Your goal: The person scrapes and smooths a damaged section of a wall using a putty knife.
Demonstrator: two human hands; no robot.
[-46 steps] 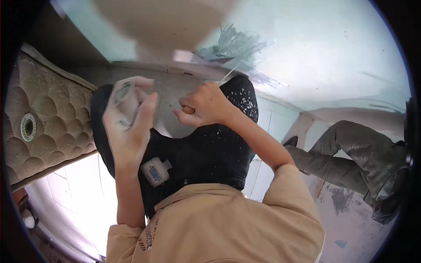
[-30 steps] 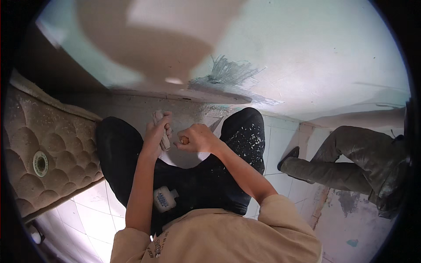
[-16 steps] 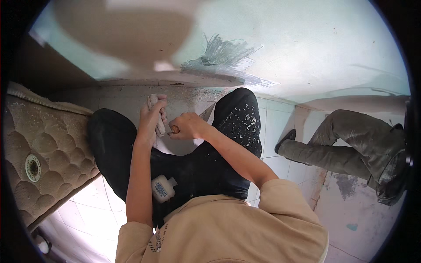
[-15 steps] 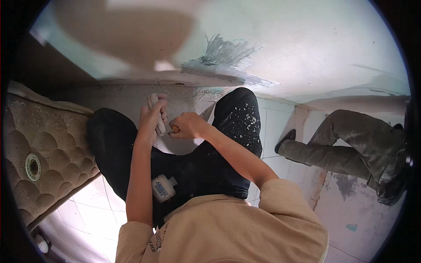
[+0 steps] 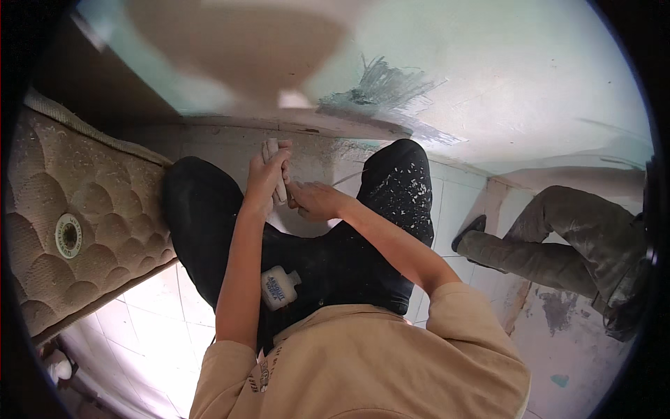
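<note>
My left hand point(image 5: 262, 179) is closed round a long, pale, dust-covered block point(image 5: 281, 191), held out between my knees. Close beside it, my right hand point(image 5: 318, 201) is wrapped round a scraper. Its thin blade point(image 5: 349, 177) shows almost edge-on, pointing toward my right knee, while the handle is mostly hidden in my fingers. The right fingertips are at the block's near end; whether they touch it I cannot tell.
Ahead stands a pale green wall with a grey scuffed patch point(image 5: 380, 91). A dusty quilted mattress point(image 5: 105, 237) leans at my left. White flakes dot my right trouser leg point(image 5: 399, 192). At the right, another person's grey-trousered legs point(image 5: 551, 237) extend over the tiled floor point(image 5: 453, 272).
My view has shifted, so the scene sits further right. The right hand has come nearer the block and turned; the scraper's blade now shows thinner and its orange-brown handle end is hidden.
</note>
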